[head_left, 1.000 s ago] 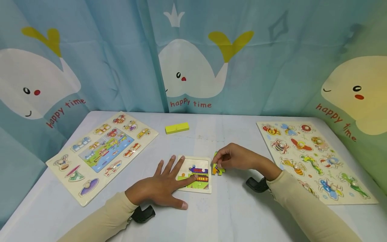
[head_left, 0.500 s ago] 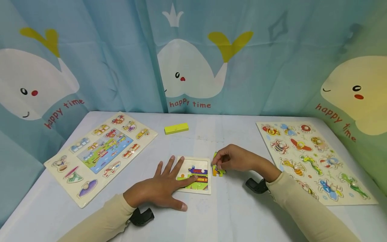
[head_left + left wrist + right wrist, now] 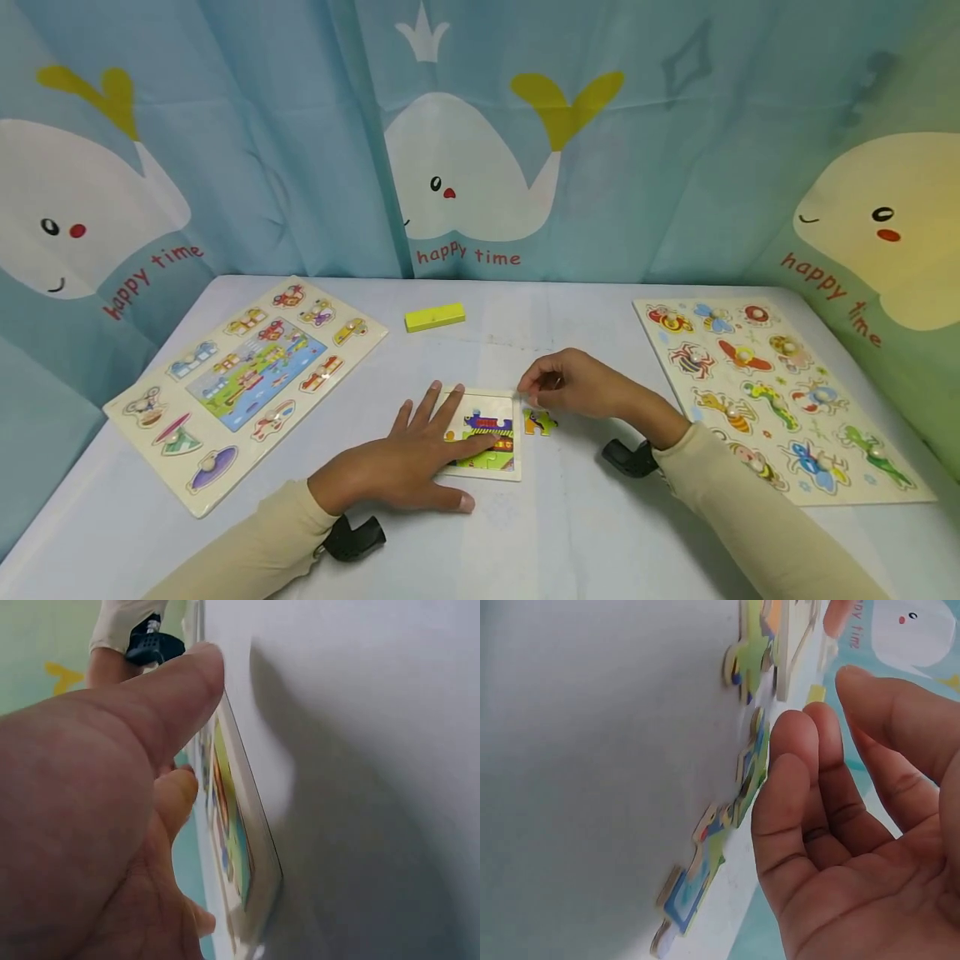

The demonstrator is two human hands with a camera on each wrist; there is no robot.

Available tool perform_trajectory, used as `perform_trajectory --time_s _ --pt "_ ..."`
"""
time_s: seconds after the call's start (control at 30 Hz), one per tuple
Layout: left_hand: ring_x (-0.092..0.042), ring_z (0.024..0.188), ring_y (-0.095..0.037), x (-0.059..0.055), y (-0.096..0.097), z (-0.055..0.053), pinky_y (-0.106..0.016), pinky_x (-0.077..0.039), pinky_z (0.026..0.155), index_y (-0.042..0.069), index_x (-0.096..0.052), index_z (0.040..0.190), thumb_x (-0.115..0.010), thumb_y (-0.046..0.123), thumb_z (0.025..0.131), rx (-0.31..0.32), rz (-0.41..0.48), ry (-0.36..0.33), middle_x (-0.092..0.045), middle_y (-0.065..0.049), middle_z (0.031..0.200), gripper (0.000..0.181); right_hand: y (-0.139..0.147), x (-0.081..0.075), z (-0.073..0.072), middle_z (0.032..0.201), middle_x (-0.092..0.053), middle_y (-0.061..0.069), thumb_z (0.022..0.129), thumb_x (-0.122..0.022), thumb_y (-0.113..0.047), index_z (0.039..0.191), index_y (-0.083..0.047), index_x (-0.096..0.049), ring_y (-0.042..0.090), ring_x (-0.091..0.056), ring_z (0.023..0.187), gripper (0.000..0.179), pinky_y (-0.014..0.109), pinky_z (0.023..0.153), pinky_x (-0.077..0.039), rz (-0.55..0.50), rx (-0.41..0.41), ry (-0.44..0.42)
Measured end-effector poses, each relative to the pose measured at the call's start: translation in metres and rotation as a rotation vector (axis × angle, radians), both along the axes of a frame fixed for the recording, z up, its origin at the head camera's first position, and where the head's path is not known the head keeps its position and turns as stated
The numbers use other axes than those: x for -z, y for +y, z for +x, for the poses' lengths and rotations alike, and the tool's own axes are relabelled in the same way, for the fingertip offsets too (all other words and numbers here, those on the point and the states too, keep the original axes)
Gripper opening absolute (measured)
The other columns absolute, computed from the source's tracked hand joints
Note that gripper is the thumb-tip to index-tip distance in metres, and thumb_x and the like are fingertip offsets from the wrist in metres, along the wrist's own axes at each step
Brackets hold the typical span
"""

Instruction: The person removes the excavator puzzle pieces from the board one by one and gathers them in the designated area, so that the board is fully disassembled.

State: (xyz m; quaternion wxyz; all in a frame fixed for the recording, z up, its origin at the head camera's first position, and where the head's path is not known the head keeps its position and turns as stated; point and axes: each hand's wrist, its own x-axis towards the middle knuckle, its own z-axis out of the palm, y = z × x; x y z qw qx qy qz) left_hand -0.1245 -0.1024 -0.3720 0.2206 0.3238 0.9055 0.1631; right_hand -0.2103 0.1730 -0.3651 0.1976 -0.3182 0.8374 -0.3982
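A small square jigsaw board (image 3: 517, 450) with a pale frame lies mid-table. Purple, red and green jigsaw pieces (image 3: 487, 423) fill its lower right. My left hand (image 3: 408, 467) rests over its left side, fingers spread, index fingertip on the picture. At the board's top right corner hovers my right hand (image 3: 573, 385), its fingers bent. In the right wrist view a gap separates the thumb from the fingers (image 3: 784, 791), with nothing between. Just right of the frame is a loose green and orange jigsaw piece (image 3: 540, 422). More loose pieces (image 3: 712, 840) trail below the right hand.
A large peg puzzle (image 3: 255, 375) with a sea picture lies on the left. On the right is an insect peg puzzle (image 3: 757, 392). Behind the small board sits a yellow block (image 3: 435, 317). A whale-print curtain (image 3: 300, 167) encloses the table's back and sides.
My right hand has left the loose pieces and shifted up and left to the board's top corner, uncovering the green and orange piece. My left hand stays on the board.
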Motion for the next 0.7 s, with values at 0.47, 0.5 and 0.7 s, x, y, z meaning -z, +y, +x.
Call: perform_trajectory --time_s 0.47,0.5,0.7 --pt "0.017 0.141 -0.044 -0.001 0.013 -0.001 -0.067 -0.003 0.107 0.045 -0.031 0.150 -0.061 0.061 0.087 -0.009 -0.106 0.015 0.011 -0.013 0.161 0.072 -0.020 0.000 0.004 0.093 -0.070 0.002 0.091 -0.066 -0.003 0.099 -0.003 -0.071 0.016 -0.060 0.081 0.009 0.027 0.075 -0.051 -0.035 -0.017 -0.029" --pt "0.018 0.141 -0.043 -0.001 0.013 -0.001 -0.067 -0.002 0.107 0.045 -0.031 0.150 -0.061 0.062 0.087 -0.009 -0.106 0.011 0.012 -0.013 0.161 0.072 -0.021 0.000 0.005 0.093 -0.070 0.001 0.092 -0.066 -0.003 0.099 -0.004 -0.071 0.015 -0.060 0.080 0.009 0.027 0.073 -0.050 -0.031 -0.018 -0.029" --pt "0.020 0.141 -0.043 0.001 0.013 -0.002 -0.067 0.000 0.107 0.046 -0.030 0.151 -0.059 0.063 0.087 -0.002 -0.113 0.011 0.013 -0.012 0.161 0.072 -0.034 0.002 0.007 0.095 -0.070 0.001 0.092 -0.065 -0.004 0.099 -0.005 -0.071 0.013 -0.060 0.079 0.010 0.027 0.070 -0.049 -0.033 -0.040 -0.029"
